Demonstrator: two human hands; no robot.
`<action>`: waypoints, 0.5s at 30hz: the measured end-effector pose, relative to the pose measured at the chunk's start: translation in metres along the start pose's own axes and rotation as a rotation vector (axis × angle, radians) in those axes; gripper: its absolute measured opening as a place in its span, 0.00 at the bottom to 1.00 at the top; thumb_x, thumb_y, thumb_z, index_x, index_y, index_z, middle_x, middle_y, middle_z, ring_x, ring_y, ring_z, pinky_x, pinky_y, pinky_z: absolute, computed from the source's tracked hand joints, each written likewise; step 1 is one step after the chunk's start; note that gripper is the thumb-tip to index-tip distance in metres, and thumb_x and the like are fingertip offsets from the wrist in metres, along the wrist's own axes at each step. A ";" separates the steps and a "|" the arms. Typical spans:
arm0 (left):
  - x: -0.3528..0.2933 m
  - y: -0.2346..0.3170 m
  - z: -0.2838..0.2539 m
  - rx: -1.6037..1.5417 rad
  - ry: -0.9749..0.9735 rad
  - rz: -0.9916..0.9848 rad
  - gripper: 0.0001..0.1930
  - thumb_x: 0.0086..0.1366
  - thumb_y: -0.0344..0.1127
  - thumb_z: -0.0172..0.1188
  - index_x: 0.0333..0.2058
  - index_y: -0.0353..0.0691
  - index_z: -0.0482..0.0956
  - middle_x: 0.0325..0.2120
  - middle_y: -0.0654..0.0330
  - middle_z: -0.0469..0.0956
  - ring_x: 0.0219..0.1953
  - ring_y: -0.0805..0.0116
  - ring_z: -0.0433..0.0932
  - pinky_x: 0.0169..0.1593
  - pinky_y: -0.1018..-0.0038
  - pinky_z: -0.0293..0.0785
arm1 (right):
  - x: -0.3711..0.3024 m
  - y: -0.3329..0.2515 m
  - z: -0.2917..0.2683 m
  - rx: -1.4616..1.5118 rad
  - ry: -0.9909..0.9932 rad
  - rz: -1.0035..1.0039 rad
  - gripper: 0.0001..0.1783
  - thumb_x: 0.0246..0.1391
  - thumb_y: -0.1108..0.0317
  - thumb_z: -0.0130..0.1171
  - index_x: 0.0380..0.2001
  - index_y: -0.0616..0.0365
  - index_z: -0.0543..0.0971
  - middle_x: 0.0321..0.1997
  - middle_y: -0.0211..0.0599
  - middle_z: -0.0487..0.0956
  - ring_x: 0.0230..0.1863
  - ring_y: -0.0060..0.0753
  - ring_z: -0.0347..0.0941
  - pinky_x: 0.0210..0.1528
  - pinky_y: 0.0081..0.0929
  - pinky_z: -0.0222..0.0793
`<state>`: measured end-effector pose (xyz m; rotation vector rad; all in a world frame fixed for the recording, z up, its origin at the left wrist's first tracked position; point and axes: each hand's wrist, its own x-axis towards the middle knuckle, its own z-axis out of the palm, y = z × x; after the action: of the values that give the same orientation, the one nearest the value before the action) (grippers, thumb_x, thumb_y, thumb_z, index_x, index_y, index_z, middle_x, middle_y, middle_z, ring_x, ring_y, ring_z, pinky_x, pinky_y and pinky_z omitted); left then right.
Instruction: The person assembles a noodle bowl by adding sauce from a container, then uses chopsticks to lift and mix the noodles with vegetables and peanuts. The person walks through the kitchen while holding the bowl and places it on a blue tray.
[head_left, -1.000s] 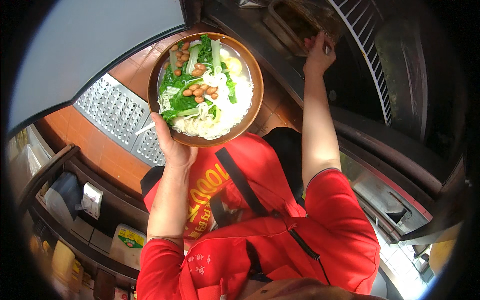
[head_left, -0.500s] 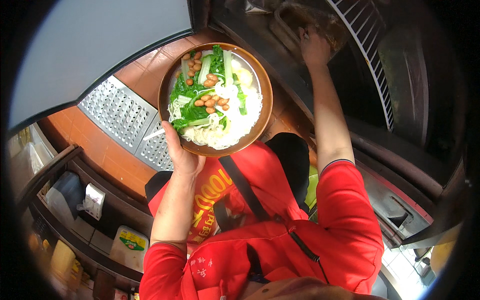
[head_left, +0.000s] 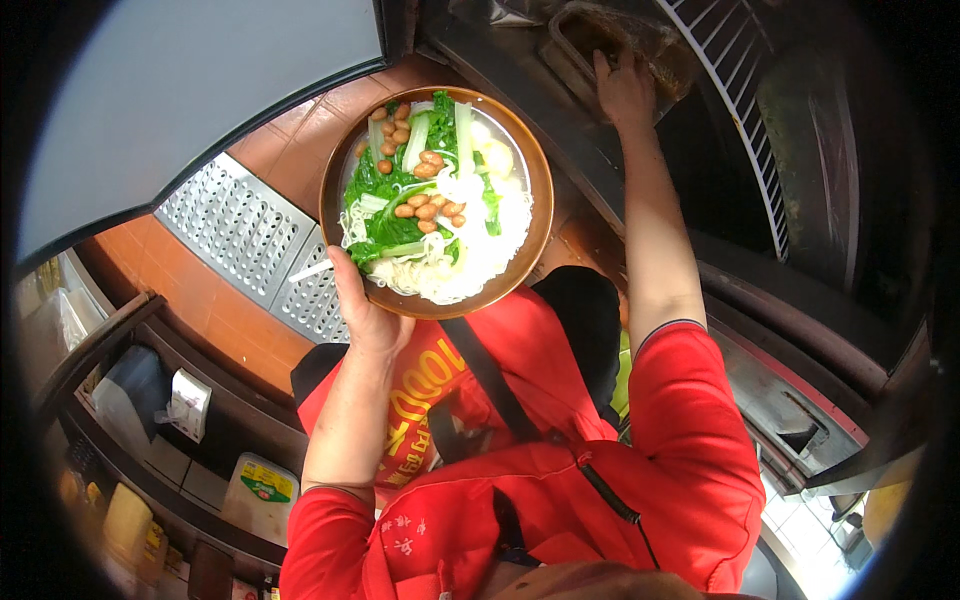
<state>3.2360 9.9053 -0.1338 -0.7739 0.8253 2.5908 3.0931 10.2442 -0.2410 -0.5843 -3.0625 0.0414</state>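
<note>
One brown bowl (head_left: 543, 200) of noodles (head_left: 437, 283), greens (head_left: 385, 235) and peanuts (head_left: 427, 210) hangs above the floor (head_left: 240, 330), clamped in the grip of the left hand (head_left: 372, 322), fingers hidden underneath, while the right hand (head_left: 628, 95), farther over the dim container (head_left: 570, 62) than a second ago, has shadowed fingertips, its grip apart or together I cannot tell.
</note>
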 end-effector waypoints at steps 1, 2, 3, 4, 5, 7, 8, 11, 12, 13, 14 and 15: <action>0.000 0.000 -0.001 -0.005 0.003 -0.008 0.35 0.61 0.61 0.40 0.56 0.38 0.55 0.54 0.56 0.60 0.56 0.61 0.61 0.58 0.64 0.57 | 0.006 -0.002 0.003 0.005 0.003 0.006 0.36 0.55 0.41 0.34 0.56 0.58 0.60 0.53 0.56 0.66 0.56 0.53 0.60 0.54 0.44 0.59; 0.000 0.000 -0.001 -0.010 0.005 -0.015 0.35 0.61 0.61 0.40 0.56 0.38 0.55 0.54 0.56 0.60 0.56 0.61 0.61 0.58 0.65 0.57 | 0.013 -0.003 0.005 0.009 -0.007 0.041 0.37 0.55 0.40 0.33 0.56 0.59 0.60 0.53 0.57 0.66 0.56 0.53 0.60 0.54 0.44 0.60; 0.000 0.000 -0.001 -0.014 0.011 -0.022 0.35 0.61 0.61 0.40 0.56 0.38 0.55 0.54 0.56 0.60 0.56 0.61 0.61 0.58 0.65 0.57 | 0.020 -0.005 0.006 0.026 -0.024 0.012 0.36 0.55 0.40 0.33 0.56 0.60 0.60 0.52 0.56 0.67 0.54 0.54 0.61 0.54 0.45 0.59; 0.000 0.000 -0.001 -0.012 0.010 -0.020 0.35 0.61 0.61 0.40 0.56 0.38 0.55 0.54 0.55 0.61 0.56 0.61 0.61 0.58 0.65 0.57 | 0.026 -0.007 0.006 0.043 -0.055 0.010 0.36 0.56 0.41 0.33 0.56 0.60 0.61 0.51 0.55 0.68 0.52 0.55 0.63 0.55 0.46 0.58; 0.000 0.000 -0.002 -0.009 0.010 -0.019 0.34 0.61 0.61 0.40 0.56 0.38 0.55 0.54 0.55 0.61 0.56 0.62 0.61 0.58 0.65 0.57 | 0.032 -0.009 0.004 0.046 -0.124 0.037 0.36 0.56 0.41 0.34 0.55 0.61 0.61 0.49 0.54 0.69 0.51 0.56 0.65 0.55 0.47 0.57; 0.000 0.000 -0.001 -0.001 0.009 -0.008 0.34 0.61 0.60 0.40 0.56 0.38 0.55 0.54 0.55 0.61 0.56 0.62 0.61 0.58 0.65 0.57 | 0.043 -0.011 -0.001 -0.043 -0.313 0.019 0.36 0.56 0.42 0.35 0.54 0.63 0.63 0.50 0.54 0.69 0.51 0.55 0.65 0.56 0.46 0.57; 0.000 0.000 -0.001 0.005 0.009 0.001 0.34 0.61 0.60 0.40 0.56 0.38 0.55 0.54 0.55 0.61 0.56 0.62 0.61 0.58 0.65 0.57 | 0.047 -0.011 -0.003 -0.083 -0.413 0.004 0.35 0.56 0.42 0.36 0.53 0.64 0.64 0.50 0.54 0.69 0.51 0.55 0.65 0.56 0.46 0.57; 0.000 0.000 -0.001 -0.009 0.018 0.006 0.34 0.62 0.60 0.40 0.56 0.38 0.56 0.54 0.56 0.61 0.56 0.62 0.61 0.58 0.65 0.57 | 0.045 -0.005 -0.009 0.020 -0.403 -0.016 0.32 0.56 0.44 0.38 0.53 0.59 0.65 0.52 0.53 0.69 0.52 0.52 0.65 0.54 0.42 0.59; 0.001 -0.001 -0.001 -0.009 0.017 0.009 0.33 0.62 0.59 0.40 0.56 0.38 0.56 0.54 0.56 0.61 0.56 0.62 0.61 0.58 0.65 0.57 | 0.042 -0.001 -0.010 0.082 -0.318 -0.022 0.31 0.56 0.45 0.39 0.54 0.56 0.65 0.52 0.52 0.69 0.52 0.50 0.65 0.54 0.40 0.59; 0.001 -0.001 -0.001 -0.017 0.005 0.001 0.33 0.62 0.59 0.40 0.56 0.38 0.56 0.54 0.56 0.61 0.56 0.62 0.61 0.58 0.65 0.57 | 0.035 0.002 -0.010 0.180 -0.190 -0.036 0.30 0.56 0.45 0.40 0.54 0.53 0.65 0.52 0.50 0.68 0.53 0.49 0.65 0.54 0.39 0.59; 0.001 -0.001 -0.001 -0.013 -0.010 0.001 0.33 0.62 0.59 0.39 0.56 0.38 0.56 0.54 0.56 0.61 0.56 0.62 0.61 0.58 0.65 0.57 | 0.028 0.006 -0.009 0.261 -0.112 0.005 0.29 0.56 0.46 0.41 0.55 0.51 0.65 0.53 0.49 0.68 0.53 0.48 0.65 0.54 0.38 0.60; 0.002 -0.002 -0.001 -0.020 -0.033 0.007 0.33 0.62 0.59 0.39 0.56 0.38 0.56 0.54 0.56 0.61 0.56 0.62 0.61 0.58 0.65 0.57 | 0.022 0.009 -0.010 0.362 -0.075 -0.055 0.28 0.56 0.47 0.41 0.53 0.53 0.67 0.53 0.49 0.69 0.53 0.46 0.65 0.55 0.36 0.58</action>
<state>3.2356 9.9062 -0.1362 -0.7336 0.7955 2.6149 3.0760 10.2610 -0.2313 -0.4826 -3.0242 0.6140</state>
